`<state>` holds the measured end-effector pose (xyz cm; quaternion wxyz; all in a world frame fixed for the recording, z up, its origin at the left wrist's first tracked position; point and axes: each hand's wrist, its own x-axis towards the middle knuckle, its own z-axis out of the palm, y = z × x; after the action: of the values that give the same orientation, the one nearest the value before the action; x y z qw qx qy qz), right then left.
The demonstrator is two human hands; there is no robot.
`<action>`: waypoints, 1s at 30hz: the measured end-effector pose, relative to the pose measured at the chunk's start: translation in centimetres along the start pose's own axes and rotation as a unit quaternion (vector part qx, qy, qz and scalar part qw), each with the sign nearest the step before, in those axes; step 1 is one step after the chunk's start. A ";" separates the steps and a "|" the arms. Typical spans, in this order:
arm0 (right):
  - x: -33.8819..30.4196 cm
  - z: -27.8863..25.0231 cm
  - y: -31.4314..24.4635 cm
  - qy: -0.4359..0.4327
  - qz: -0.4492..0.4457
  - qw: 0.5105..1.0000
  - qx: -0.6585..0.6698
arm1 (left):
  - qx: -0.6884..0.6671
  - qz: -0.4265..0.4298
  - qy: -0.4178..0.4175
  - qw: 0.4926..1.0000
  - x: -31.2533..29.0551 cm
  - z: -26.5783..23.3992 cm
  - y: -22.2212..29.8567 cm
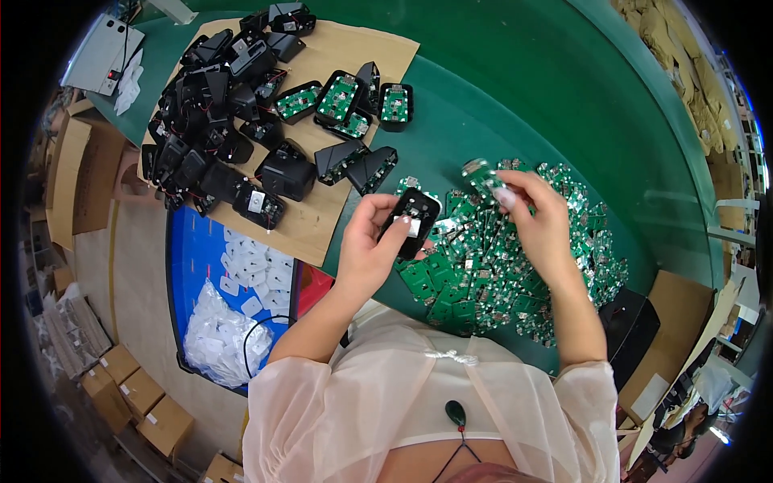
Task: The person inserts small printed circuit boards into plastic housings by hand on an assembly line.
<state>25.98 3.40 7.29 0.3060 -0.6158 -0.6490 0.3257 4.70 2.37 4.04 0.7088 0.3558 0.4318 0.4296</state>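
Note:
In my left hand [374, 241] is a small black plastic housing [421, 208], its open side facing up and a pale rectangular piece inside under my thumb. My right hand [535, 209] pinches a green circuit board [480, 175] between thumb and fingers, to the right of the housing and apart from it. Below both hands spreads a large heap of loose green circuit boards [483, 274] on the green table. Beyond my left hand, several black housings with boards in them, such as one housing [395, 106], lie near the cardboard's right edge.
A pile of black housings with wires [213, 113] covers much of the cardboard sheet [322, 221]. Left of me, a blue tray [189, 249] holds white flat pieces and a clear plastic bag [225, 334]. Cardboard boxes [165, 419] stand on the floor; a metal box [101, 52] sits far left.

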 end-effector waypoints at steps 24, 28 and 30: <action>-4.6 3.3 -1.9 0.005 0.053 0.956 0.288 | -0.094 -0.024 -0.064 0.993 -0.6 2.0 0.5; -4.0 2.6 -3.3 0.081 -0.080 0.992 0.044 | 0.023 -0.016 -0.087 0.996 -0.3 1.7 -0.1; -3.6 2.4 -2.6 0.079 -0.128 0.988 0.029 | 0.059 -0.046 -0.101 0.992 -0.2 1.7 -0.4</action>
<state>22.70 -0.43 7.90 0.4127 -0.5424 -0.6867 0.2527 6.37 1.78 4.37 0.7456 0.4187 0.3979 0.3324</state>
